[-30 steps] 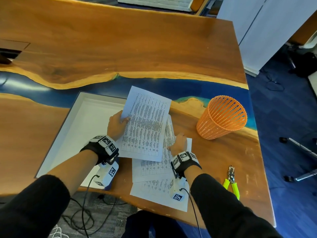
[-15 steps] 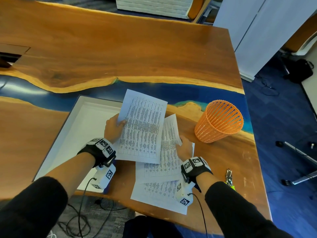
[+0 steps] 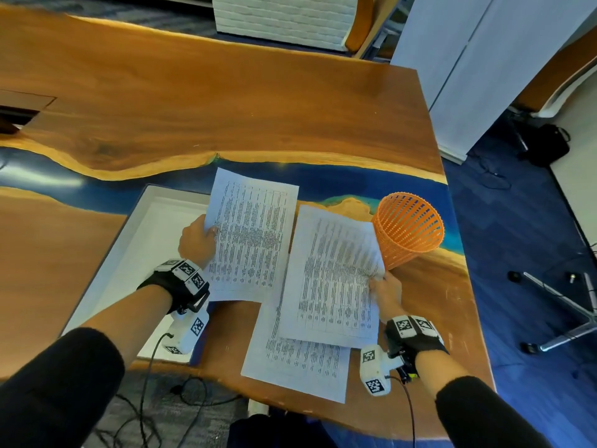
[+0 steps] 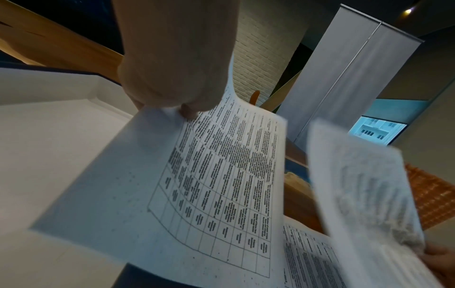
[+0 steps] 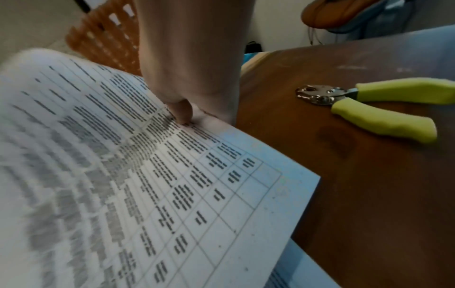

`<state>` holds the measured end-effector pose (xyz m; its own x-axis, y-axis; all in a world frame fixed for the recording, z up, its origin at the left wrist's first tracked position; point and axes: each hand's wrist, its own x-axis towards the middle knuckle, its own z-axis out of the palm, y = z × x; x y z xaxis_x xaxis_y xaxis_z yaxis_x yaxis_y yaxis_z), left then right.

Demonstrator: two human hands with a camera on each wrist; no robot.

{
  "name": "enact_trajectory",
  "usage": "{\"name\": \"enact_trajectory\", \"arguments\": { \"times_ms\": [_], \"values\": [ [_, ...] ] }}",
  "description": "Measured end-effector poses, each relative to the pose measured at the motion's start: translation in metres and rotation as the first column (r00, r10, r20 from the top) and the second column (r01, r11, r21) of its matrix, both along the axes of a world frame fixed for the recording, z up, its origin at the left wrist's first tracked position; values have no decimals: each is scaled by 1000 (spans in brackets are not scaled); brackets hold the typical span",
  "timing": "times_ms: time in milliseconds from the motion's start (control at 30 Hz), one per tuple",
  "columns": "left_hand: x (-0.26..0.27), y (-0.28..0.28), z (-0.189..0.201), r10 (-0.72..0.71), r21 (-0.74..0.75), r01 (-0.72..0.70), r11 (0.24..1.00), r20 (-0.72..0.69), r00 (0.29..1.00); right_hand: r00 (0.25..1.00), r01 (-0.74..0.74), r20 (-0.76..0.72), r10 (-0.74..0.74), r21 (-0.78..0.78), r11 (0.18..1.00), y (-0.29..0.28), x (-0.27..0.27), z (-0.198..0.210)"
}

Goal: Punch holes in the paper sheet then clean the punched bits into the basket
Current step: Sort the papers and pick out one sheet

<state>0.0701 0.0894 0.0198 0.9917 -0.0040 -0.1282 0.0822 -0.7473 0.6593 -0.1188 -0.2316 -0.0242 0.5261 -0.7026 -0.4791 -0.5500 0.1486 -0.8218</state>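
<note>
My left hand [image 3: 197, 238] pinches the left edge of a printed sheet [image 3: 252, 234], held up over the right side of the white tray [image 3: 129, 240]; the thumb lies on top [image 4: 188, 112]. My right hand [image 3: 384, 287] pinches the right edge of a second printed sheet [image 3: 332, 276], lifted off a third sheet [image 3: 300, 363] that lies flat on the table. The orange mesh basket [image 3: 408, 229] stands just right of the second sheet. A hole punch with yellow-green handles [image 5: 384, 109] lies on the wood right of my right hand; the head view hides it behind my wrist.
The wooden table [image 3: 226, 101] has a blue resin strip across its middle. Its right edge [image 3: 465, 253] runs just past the basket, above blue carpet and a chair base [image 3: 562, 318]. Cables hang below the near edge.
My right hand has gripped the second sheet, lifted it and pulled it right, toward the basket. My left hand keeps holding the first sheet in about the same place.
</note>
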Motion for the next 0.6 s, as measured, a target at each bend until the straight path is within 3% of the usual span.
{"name": "enact_trajectory", "arguments": {
  "times_ms": [100,200,300,400,600],
  "values": [
    [-4,-2,2,7,33,-6,999,-7,1000,987,102,99,-125,211,972,0,0,6],
    [-8,-7,1,-25,-56,25,998,-10,1000,971,37,208,-115,347,937,9,8,13],
    [-16,-13,3,-129,-214,119,970,-34,991,963,-119,270,24,342,932,25,23,26],
    [-23,-27,6,-234,-356,170,919,-144,962,952,-190,290,103,292,937,40,39,39],
    [-26,-37,5,-267,-550,16,835,-379,886,927,-311,292,234,254,916,52,51,46]
  ]
}}
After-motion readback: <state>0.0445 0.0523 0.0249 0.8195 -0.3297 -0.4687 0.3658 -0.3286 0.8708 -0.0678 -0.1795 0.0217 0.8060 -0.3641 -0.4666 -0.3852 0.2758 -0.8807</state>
